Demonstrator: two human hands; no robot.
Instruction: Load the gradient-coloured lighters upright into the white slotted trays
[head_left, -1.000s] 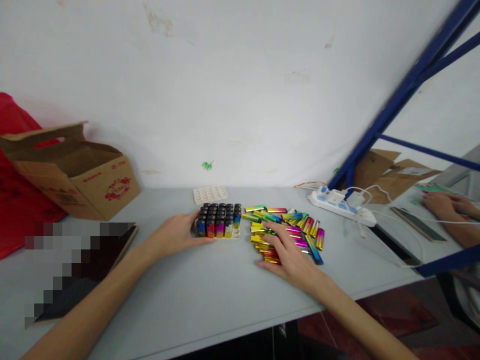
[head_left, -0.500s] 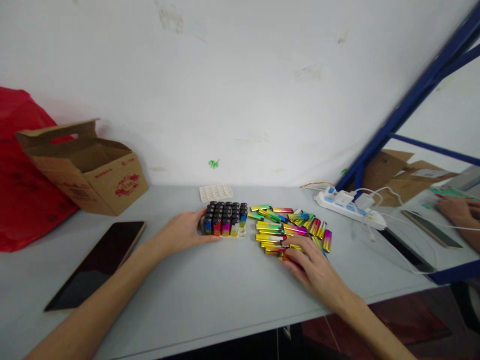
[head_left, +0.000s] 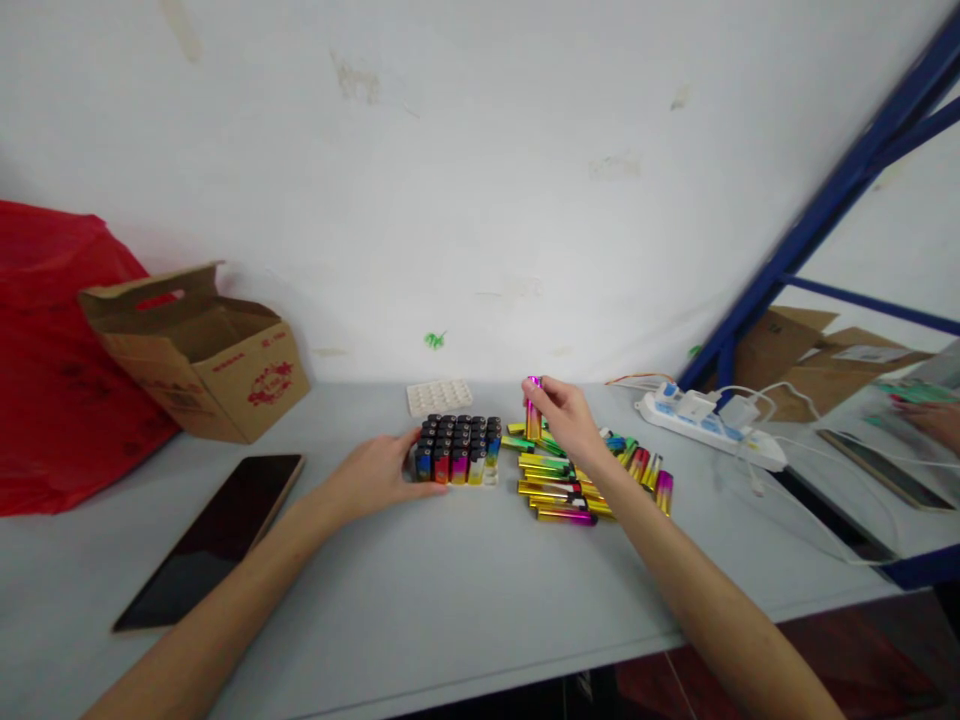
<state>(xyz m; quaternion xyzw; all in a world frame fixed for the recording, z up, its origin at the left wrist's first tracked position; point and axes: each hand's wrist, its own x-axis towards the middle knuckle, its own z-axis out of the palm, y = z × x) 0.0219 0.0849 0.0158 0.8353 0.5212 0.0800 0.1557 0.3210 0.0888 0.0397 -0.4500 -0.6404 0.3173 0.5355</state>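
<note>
Several lighters with black tops (head_left: 459, 450) stand in rows in a white tray (head_left: 491, 479), whose front right corner shows bare sockets. My left hand (head_left: 386, 468) is wrapped round the left side of the tray, thumb along its front edge. Between the fingers and thumb of my right hand (head_left: 562, 415), a pink and gold lighter (head_left: 533, 410) is held upright above the back left of a loose pile. That pile of shiny lighters (head_left: 551, 490) lies right of the tray, partly hidden by my right forearm.
A second white tray (head_left: 440, 397) lies by the wall. At left are a dark tablet (head_left: 214, 540), an open cardboard box (head_left: 202, 360) and a red bag (head_left: 67, 360). A power strip (head_left: 709, 428) with cables sits at right, near a blue frame (head_left: 780, 265). Another person's hand (head_left: 934, 420) shows far right.
My right hand has risen from the front of the pile, moving back and left, and now has a lighter in it. My left hand stays at the tray. The view has shifted slightly.
</note>
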